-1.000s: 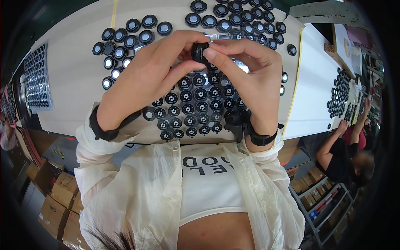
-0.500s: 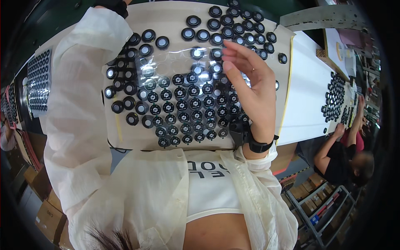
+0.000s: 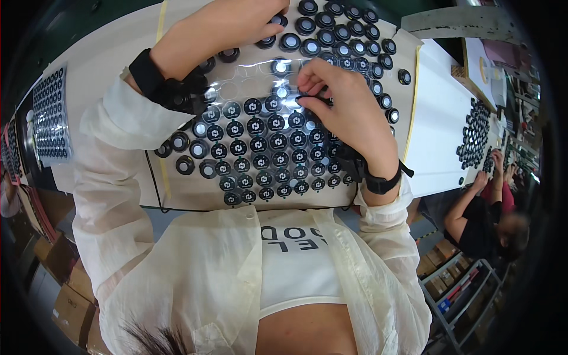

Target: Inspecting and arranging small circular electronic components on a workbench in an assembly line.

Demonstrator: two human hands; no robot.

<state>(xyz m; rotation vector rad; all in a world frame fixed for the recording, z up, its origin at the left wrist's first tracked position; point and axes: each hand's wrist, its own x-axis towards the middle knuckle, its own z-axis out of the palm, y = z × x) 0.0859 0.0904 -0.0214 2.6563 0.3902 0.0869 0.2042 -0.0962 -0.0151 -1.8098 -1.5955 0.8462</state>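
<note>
In front of me lies a clear plastic tray (image 3: 229, 90) with round pockets. Black round discs (image 3: 259, 144) with white emblems fill its nearer rows, and several far pockets hold none. Over the tray's far right part, my right hand (image 3: 349, 106) pinches a black disc (image 3: 315, 96) tilted on edge between thumb and fingers. Beyond the far edge of the tray, my left hand (image 3: 236, 26) closes thumb and fingers around another black disc (image 3: 278, 22) with a pale centre. Part of that disc is hidden by the fingers.
Loose black discs (image 3: 325, 38) with pale centres crowd the table's far side; more (image 3: 184, 165) lie left of the tray. A filled tray (image 3: 50, 118) stands at far left. Right of a yellow strip (image 3: 409, 118) is a white surface (image 3: 438, 130). A co-worker (image 3: 479, 207) works at far right.
My left hand has come in from the far left edge to a disc beyond the tray. My right hand has gone from open fingers to a pinch on a disc.
</note>
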